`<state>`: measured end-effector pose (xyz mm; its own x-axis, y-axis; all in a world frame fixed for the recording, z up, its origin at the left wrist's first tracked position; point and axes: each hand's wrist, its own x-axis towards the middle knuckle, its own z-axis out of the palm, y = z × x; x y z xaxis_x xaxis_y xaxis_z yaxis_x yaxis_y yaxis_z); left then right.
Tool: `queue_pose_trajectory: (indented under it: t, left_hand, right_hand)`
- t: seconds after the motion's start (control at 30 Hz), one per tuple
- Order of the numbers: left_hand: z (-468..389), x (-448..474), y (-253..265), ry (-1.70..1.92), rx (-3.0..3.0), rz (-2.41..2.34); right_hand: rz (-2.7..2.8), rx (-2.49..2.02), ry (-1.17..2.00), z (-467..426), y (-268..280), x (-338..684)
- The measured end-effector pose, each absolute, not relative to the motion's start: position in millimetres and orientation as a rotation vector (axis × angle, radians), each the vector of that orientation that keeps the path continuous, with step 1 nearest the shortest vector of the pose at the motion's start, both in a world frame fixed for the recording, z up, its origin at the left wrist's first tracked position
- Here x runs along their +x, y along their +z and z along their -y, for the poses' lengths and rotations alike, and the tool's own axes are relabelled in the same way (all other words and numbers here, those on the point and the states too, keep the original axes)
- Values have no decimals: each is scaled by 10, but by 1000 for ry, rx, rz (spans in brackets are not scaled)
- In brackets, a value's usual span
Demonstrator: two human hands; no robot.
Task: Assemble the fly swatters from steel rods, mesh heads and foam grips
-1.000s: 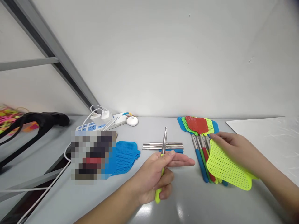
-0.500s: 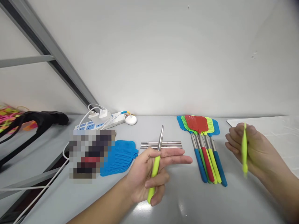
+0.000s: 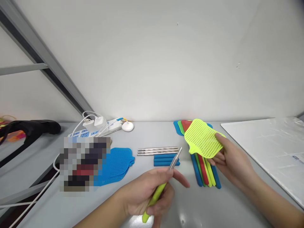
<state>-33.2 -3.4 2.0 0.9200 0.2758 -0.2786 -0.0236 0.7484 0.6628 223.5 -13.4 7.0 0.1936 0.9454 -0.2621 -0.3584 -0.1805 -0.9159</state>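
My left hand is closed around a fly swatter handle with a yellow-green grip and a metal rod pointing up and right. Between the fingers and thumb of my right hand is a yellow-green perforated swatter head, its narrow neck turned toward the left hand. Head and rod are apart. Behind the swatter head lies a fan of assembled fly swatters with blue, green, red and yellow grips; it hides part of them.
Metal rods and blue grips lie mid-table. Blue swatter heads are stacked to the left, beside a blurred-out patch. Behind are a power strip with cables and a white round device. A white sheet lies right.
My right hand has moved left with the swatter head, turning it from edge-on to its flat face. My left hand's fingers have curled in, and the rod now tilts further right.
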Motion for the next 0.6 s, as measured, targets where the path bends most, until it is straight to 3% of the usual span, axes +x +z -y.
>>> queue_pose_trajectory:
  t: [0.6]
  left_hand:
    - [113,-331,44,34,693,-451]
  right_hand:
    - [779,-1173,1387,197,96,2205]
